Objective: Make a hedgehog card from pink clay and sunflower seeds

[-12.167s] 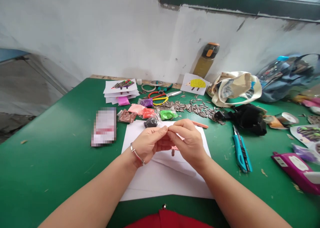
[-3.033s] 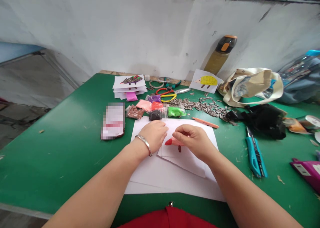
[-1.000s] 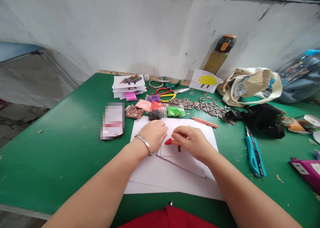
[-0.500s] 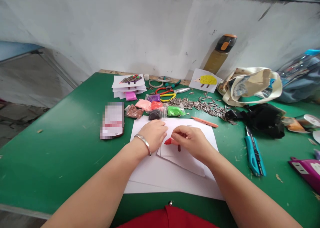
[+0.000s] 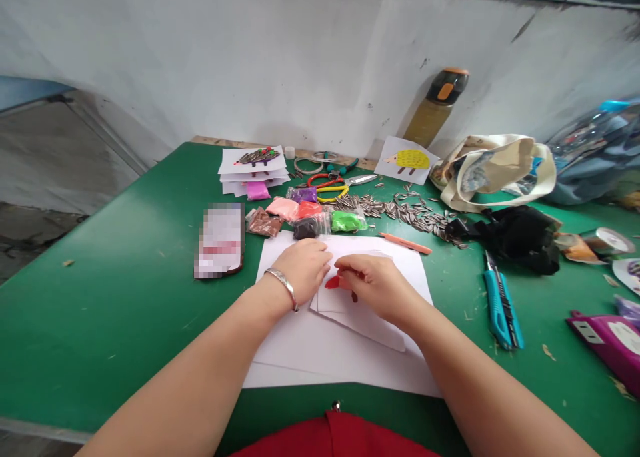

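Observation:
White sheets (image 5: pixel 350 370) lie on the green table, with a smaller paper (image 5: pixel 365 323) on top. Red clay (image 5: pixel 332 282) and a brown strip (image 5: pixel 355 297) show on the smaller paper. My left hand (image 5: pixel 304 267), with a silver bangle at the wrist, rests at this paper's left edge, palm down, fingers together; what lies under them is hidden. Over the clay shape, my right hand (image 5: pixel 373 280) has thumb and index finger pinched together; anything between the fingertips is too small to make out.
Bags of coloured clay (image 5: pixel 349 221), sunflower seeds (image 5: pixel 417 215) and an orange pen (image 5: pixel 405 243) lie behind the sheets. A teal cutter (image 5: pixel 503 303) is at right, a phone (image 5: pixel 220 240) at left. Farther back are pliers (image 5: pixel 345 170), a hedgehog picture (image 5: pixel 407 160) and a bottle (image 5: pixel 435 110).
The whole view has shifted slightly, so things appear a little farther left. My right hand's fingertips have moved slightly over the clay shape; my left hand stays on the paper.

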Demonstrator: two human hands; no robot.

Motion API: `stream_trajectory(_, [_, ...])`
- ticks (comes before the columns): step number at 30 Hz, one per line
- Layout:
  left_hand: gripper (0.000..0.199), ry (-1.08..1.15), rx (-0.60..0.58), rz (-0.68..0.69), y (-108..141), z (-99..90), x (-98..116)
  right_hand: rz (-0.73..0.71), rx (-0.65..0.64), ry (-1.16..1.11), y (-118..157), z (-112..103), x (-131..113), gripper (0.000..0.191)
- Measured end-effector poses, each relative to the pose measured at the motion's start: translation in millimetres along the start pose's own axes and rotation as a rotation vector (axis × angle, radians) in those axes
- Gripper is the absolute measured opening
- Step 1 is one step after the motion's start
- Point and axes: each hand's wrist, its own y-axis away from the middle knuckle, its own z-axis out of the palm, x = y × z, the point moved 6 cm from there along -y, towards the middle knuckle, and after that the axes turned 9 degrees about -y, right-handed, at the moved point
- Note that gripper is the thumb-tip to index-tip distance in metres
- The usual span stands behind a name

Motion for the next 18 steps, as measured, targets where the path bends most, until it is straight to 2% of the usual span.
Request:
stream_trajectory(4, [0.022, -0.006, 0.009, 0.005, 0.4, 1.0, -0.1, -0.035, -0.042, 0.089, -0.3, 4.6, -1.6, 0.023])
stream_trajectory(10, [0.022, -0.009, 0.022, -0.003, 0.2, 0.9, -0.2, -0.175, -0.018, 0.254, -1.6, 7.4, -3.7, 0.022])
stream_trajectory(18, [0.021, -0.005, 0.016, -0.004, -0.6, 1.5, -0.1, -0.228, -0.021, 0.283, -1.1, 17.1, -0.6, 0.024])
